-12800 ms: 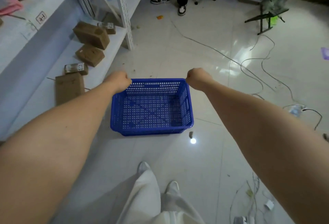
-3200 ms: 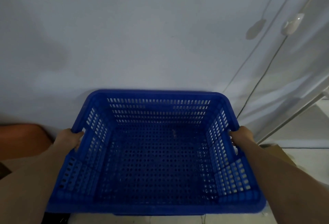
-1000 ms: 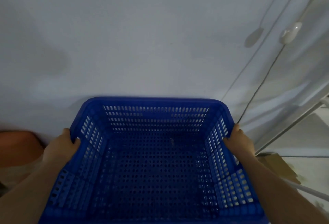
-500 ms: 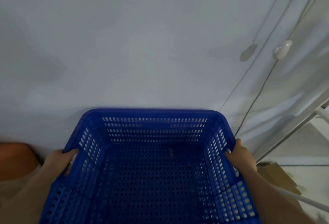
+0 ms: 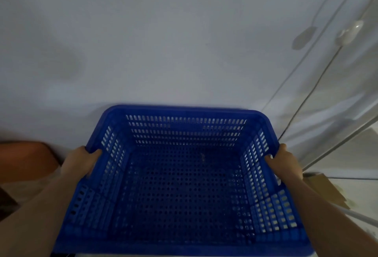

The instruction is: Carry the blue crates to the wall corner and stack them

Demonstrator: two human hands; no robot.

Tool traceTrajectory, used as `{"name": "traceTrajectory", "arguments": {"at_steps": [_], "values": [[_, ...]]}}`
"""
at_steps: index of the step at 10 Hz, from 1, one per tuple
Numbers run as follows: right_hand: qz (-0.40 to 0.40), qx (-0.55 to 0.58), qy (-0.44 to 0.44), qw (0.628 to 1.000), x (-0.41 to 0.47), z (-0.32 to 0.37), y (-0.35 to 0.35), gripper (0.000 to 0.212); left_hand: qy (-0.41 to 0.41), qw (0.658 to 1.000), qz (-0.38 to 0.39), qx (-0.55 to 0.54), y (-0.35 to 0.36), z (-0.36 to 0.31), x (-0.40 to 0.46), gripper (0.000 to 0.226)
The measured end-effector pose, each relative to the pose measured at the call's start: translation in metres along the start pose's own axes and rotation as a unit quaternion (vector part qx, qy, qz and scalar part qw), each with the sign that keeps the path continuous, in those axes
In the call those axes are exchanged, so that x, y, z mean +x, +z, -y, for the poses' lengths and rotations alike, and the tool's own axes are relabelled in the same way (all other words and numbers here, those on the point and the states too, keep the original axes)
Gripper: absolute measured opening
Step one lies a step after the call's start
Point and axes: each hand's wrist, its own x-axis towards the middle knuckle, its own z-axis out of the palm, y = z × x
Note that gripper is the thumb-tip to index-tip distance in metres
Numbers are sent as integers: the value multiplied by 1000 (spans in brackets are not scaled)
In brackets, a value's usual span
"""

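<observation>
A blue perforated plastic crate (image 5: 184, 244) fills the lower middle of the head view, its far rim close to a grey-white wall (image 5: 163, 42). My left hand (image 5: 78, 163) grips the crate's left rim, fingers curled over the edge. My right hand (image 5: 285, 163) grips the right rim the same way. The crate is empty inside. What lies under the crate is hidden, so I cannot tell whether it rests on another crate.
A brown rounded object (image 5: 24, 160) sits low at the left against the wall. A cable with an inline switch (image 5: 347, 31) hangs down the wall at the right. A white shelf frame (image 5: 347, 138) and flat cardboard (image 5: 325, 191) lie at the lower right.
The crate was picked up from the open floor and carried to the wall. Over the last second both hands kept their grip and the view shifted slightly against the wall.
</observation>
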Motion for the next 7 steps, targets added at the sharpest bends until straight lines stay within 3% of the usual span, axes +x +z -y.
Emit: {"name": "traceTrajectory", "arguments": {"at_steps": [2, 3, 4, 6, 7], "values": [[-13, -11, 10, 1000, -10, 3, -3, 42, 5, 998, 13, 54, -5, -1, -11, 30], [-10, -24, 8, 1000, -16, 6, -4, 42, 2, 996, 25, 80, -8, -2, -17, 35], [-4, -40, 1, 999, -26, 15, -6, 54, 14, 992, 19, 120, -11, -5, -24, 32], [9, -193, -100, 976, -47, 61, -26, 50, 122, 960, -46, 248, -17, -46, -33, 34], [30, -190, -171, 966, -52, 94, -35, 46, 178, 961, -33, 211, -17, -86, -42, 20]]}}
